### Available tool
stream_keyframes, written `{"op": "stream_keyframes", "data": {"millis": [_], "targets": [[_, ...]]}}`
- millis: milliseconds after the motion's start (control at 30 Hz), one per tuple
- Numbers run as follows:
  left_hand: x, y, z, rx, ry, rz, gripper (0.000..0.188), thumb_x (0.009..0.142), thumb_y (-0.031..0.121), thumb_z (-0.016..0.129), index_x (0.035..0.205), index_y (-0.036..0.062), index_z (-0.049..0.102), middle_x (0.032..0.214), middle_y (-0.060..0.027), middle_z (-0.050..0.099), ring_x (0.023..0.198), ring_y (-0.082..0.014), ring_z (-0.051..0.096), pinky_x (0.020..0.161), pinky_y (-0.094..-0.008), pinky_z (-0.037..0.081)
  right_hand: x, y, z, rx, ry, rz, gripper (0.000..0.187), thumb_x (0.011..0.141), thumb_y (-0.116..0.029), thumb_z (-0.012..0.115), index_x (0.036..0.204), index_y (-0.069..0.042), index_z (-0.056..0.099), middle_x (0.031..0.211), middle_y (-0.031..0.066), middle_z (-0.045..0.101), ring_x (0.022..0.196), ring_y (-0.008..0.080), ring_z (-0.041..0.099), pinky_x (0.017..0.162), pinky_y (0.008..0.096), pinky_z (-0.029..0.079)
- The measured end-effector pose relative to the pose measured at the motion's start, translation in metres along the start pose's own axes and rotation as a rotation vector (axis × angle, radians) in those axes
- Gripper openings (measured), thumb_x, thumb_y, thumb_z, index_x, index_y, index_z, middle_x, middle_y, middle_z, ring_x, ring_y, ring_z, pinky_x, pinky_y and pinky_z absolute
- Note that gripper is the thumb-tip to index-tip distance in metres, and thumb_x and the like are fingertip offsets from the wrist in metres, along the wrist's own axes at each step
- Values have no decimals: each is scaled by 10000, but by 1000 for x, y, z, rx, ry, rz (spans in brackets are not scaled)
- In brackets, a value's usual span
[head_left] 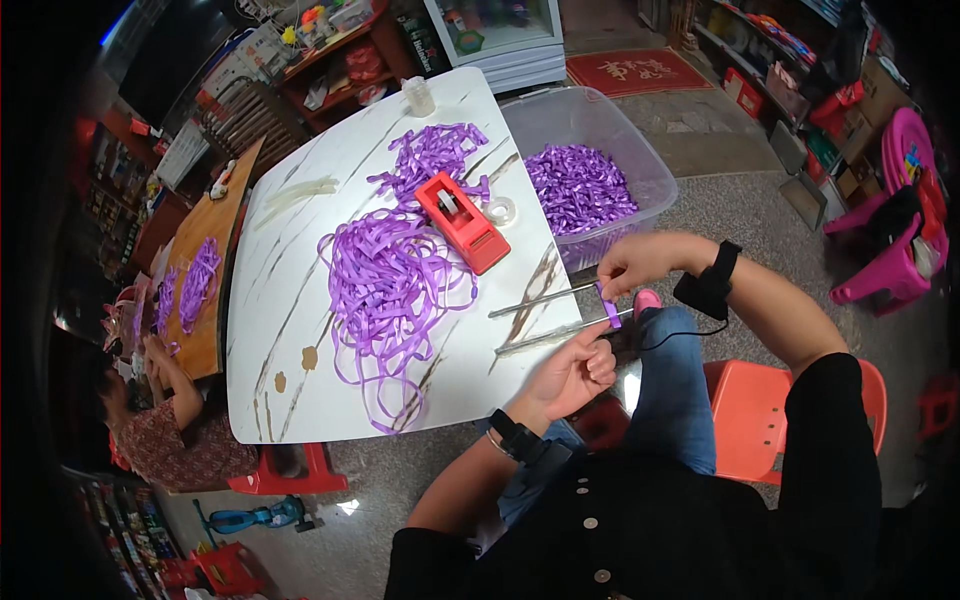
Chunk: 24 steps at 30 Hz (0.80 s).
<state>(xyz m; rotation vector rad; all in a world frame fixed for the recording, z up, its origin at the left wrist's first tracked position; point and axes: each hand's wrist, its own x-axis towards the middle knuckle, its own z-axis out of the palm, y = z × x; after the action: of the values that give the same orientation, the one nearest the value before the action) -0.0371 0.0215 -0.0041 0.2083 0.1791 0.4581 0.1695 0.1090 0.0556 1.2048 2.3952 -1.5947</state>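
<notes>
Nearest, the left hand [575, 372] pinches a thin rod [545, 338] at the table [300, 300] edge. Just beyond, the right hand [640, 262] has fingers clamped on a short purple ribbon [607, 303] between two rods. Farther left lies a ribbon pile [385, 280], then a red tape dispenser [462, 222]; far right, a clear bin [590, 150] of ribbons.

A seated person's left hand [575, 375] and right hand [632, 262] pinch a short purple ribbon piece [608, 305] wrapped across two thin metal rods [545, 318] at the edge of a white table [290, 330]. Loose purple ribbon [385, 285] lies heaped beside a red tape dispenser [462, 221]; a clear bin [600, 130] holds more.
</notes>
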Motion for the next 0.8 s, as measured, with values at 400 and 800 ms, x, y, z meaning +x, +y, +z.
{"op": "stream_keyframes", "data": {"millis": [400,800], "targets": [[0,1,1,13,10,5,429,801,76,386,1229,47,381,630,-8,314,602,-120,307,607,-240,295,7,-17,7,-457,72,250,241,735,-343,587,793,-118,651,681,28,633,676,195,612,583,342,453],[1,0,1,16,7,2,438,793,73,387,1231,53,376,629,-10,316,599,-119,310,607,-239,294,2,-34,26,-894,285,347,358,618,-434,674,737,-98,653,708,76,631,708,251,616,593,360,471]]}}
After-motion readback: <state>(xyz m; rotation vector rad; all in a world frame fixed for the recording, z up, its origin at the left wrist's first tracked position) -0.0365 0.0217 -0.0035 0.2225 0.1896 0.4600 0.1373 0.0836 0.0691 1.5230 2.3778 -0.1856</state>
